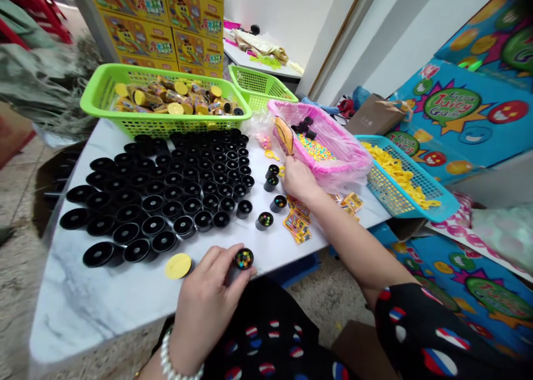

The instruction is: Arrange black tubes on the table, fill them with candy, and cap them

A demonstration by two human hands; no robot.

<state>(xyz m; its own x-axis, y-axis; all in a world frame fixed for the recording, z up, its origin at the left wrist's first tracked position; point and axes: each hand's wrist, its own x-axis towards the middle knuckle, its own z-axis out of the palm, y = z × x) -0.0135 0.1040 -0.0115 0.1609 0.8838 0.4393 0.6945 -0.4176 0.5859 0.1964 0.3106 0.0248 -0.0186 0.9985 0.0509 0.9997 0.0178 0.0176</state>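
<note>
Near the table's front edge, my left hand [210, 297] grips a small black cup [244, 259] filled with coloured candy balls between thumb and fingers. Farther out, my right hand [298, 179] is closed beside the pink basket [350, 141]; a yellow banana-shaped piece [283, 136] rises just beyond its fingers, and whether they hold it is unclear. Several black cups with candy, one of them here [265, 220], stand between the hands. Small printed cards [297, 224] lie below my right wrist. A yellow-topped cup [179, 266] stands left of my left hand.
Rows of open black cups [154, 224] cover the table's left half. Behind them is a green basket [166, 123] of yellow-capped cups. A blue basket [385, 194] of yellow pieces sits at the right. Stacked yellow boxes [194, 22] stand behind, and blue cartons [466, 119] at the right.
</note>
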